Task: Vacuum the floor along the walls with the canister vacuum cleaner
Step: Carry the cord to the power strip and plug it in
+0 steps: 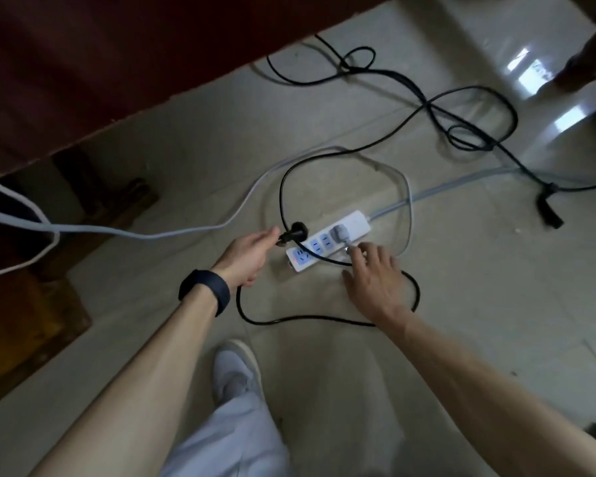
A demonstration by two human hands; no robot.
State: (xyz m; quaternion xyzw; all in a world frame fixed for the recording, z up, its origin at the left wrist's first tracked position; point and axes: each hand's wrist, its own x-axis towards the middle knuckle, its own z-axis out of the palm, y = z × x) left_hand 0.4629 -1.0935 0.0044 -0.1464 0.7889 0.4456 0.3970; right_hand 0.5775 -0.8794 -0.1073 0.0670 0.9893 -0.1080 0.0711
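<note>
Nearest: pale trouser leg (pixel 227 438) and white shoe (pixel 234 366) on the tiled floor (pixel 496 304), both forearms reaching fwd. L hand (pixel 252 253), dark wristband (pixel 205 290) on the wrist, has thumb + fingers closed round the back of a black plug (pixel 295 232). Its black cord (pixel 289 320) drops from the hand, loops over the floor under the R forearm and comes back across the strip. R hand (pixel 375 273) is spread, fingers apart, holding nothing. Its fingertips are down at the near long edge of the white power strip (pixel 355 217), just beside a grey plug (pixel 338 232) already seated there. Looks like it's steadying the strip.

Key relation: strip lies flat, long axis diagonal, near-left to far-right. Black plug is at the far long edge, by the near-left end, touching or just off it (can't tell); prongs hidden. Free sockets lie just R of the plug, btw the lit end and the grey plug. So prob a short move toward the R hand, then down. L hand is nearer and already has the plug; R only braces. The cord lying across the sockets may get in the way.

Vacuum itself: not in view. I take the black plug to be its lead.

Farther: grey cable (pixel 152 234) trailing off L, loose black cable (pixel 427 108) tangled beyond, second black plug (pixel 549 211) far R, dark red furniture (pixel 83 63) at top.

Writing: none legible, no brand visible. Only a small red light at the strip's near end; sockets look bluish.
</note>
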